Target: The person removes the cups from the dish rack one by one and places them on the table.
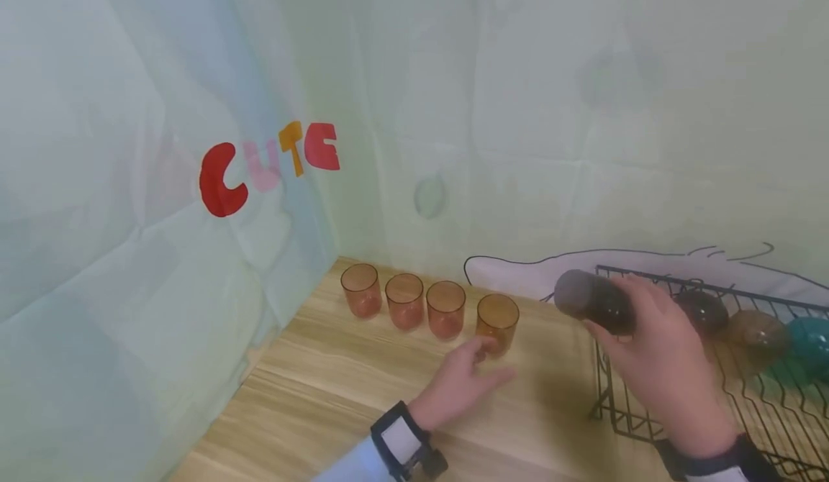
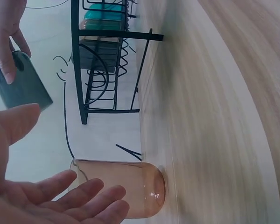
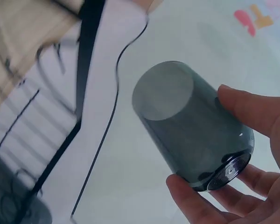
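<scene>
My right hand (image 1: 676, 367) grips a dark grey glass cup (image 1: 592, 301) near its base, tilted on its side above the end of the rack. In the right wrist view the cup's mouth points away from the palm, and my fingers and thumb pinch its lower part. My left hand (image 1: 460, 385) holds nothing, its fingers extended beside an amber glass cup (image 1: 500, 316); whether they touch it I cannot tell. Left of that cup, three pinkish glass cups (image 1: 361, 295), (image 1: 405, 306), (image 1: 446, 313) stand upright in a row.
A black wire rack (image 1: 609, 396) occupies the right side of the wooden table (image 1: 311, 388). Lying in it are another dark cup (image 1: 702, 313), a brownish cup (image 1: 758, 334) and a teal cup (image 1: 809, 342). Printed fabric walls (image 1: 518, 144) rise behind the table and at its left.
</scene>
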Motion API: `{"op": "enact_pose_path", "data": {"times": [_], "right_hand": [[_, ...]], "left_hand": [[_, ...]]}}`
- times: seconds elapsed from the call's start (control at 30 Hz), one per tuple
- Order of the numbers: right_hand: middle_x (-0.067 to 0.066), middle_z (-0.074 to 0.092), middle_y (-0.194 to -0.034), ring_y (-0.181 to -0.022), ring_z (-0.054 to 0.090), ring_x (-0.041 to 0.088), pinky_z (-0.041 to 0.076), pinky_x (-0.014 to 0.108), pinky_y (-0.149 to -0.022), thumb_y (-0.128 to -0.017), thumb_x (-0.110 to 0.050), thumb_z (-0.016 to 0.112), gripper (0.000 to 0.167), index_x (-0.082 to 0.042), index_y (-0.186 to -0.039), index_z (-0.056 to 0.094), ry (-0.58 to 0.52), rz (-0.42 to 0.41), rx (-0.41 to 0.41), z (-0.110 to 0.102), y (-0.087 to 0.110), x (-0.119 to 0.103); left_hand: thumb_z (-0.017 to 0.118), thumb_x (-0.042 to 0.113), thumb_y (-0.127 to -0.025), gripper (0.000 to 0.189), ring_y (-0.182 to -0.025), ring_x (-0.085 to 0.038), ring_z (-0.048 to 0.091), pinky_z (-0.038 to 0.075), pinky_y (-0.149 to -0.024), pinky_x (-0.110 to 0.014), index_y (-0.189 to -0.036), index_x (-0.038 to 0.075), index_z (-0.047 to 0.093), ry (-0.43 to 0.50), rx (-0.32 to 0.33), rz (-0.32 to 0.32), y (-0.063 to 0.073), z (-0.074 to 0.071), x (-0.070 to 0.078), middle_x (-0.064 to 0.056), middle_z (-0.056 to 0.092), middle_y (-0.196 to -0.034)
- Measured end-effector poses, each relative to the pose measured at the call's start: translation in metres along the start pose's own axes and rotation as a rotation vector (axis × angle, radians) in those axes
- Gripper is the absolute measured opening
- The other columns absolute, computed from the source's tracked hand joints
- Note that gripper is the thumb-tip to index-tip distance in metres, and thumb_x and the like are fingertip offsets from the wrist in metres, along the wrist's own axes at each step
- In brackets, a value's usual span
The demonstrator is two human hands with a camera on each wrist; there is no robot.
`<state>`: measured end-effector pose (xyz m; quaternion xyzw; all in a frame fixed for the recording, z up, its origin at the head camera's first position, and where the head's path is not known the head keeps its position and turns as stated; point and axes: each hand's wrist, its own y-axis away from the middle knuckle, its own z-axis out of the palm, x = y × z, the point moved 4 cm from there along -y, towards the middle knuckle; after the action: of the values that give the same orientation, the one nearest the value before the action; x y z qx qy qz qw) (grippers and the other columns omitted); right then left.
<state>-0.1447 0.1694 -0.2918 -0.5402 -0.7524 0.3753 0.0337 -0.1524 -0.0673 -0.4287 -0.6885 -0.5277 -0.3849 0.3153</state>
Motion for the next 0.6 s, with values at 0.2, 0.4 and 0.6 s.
{"op": "enact_pose_path", "data": {"times": [0.2,0.4,0.6], "right_hand": [[0.017,0.064,-0.105,-0.086,0.063,0.033,0.054,0.050,-0.069,-0.062,-0.025,0.086,0.070,-0.002,-0.120,0.053,-0.073,-0.019,0.000,0.018,0.010,-0.020],[0.015,0.066,-0.103,-0.084,0.065,0.028,0.056,0.045,-0.070,-0.064,-0.030,0.085,0.068,-0.002,-0.117,0.054,-0.124,0.036,-0.056,0.040,0.024,-0.029],[0.012,0.066,-0.106,-0.087,0.066,0.024,0.057,0.041,-0.073,-0.062,-0.031,0.086,0.067,-0.004,-0.115,0.054,-0.160,-0.016,-0.046,0.050,0.027,-0.039]], "left_hand": [[0.050,0.062,-0.086,0.067,-0.117,-0.018,0.055,0.048,-0.096,-0.035,-0.132,0.013,0.049,0.065,0.007,-0.031,-0.003,-0.006,0.009,-0.001,0.057,-0.130],[0.038,0.061,-0.092,0.060,-0.110,-0.016,0.059,0.049,-0.092,-0.035,-0.125,0.014,0.056,0.118,0.028,-0.020,-0.001,-0.012,0.019,-0.002,0.063,-0.120],[0.032,0.057,-0.096,0.054,-0.112,-0.016,0.057,0.046,-0.095,-0.038,-0.121,0.019,0.059,0.177,0.043,-0.015,-0.002,-0.015,0.020,0.000,0.063,-0.121]]}}
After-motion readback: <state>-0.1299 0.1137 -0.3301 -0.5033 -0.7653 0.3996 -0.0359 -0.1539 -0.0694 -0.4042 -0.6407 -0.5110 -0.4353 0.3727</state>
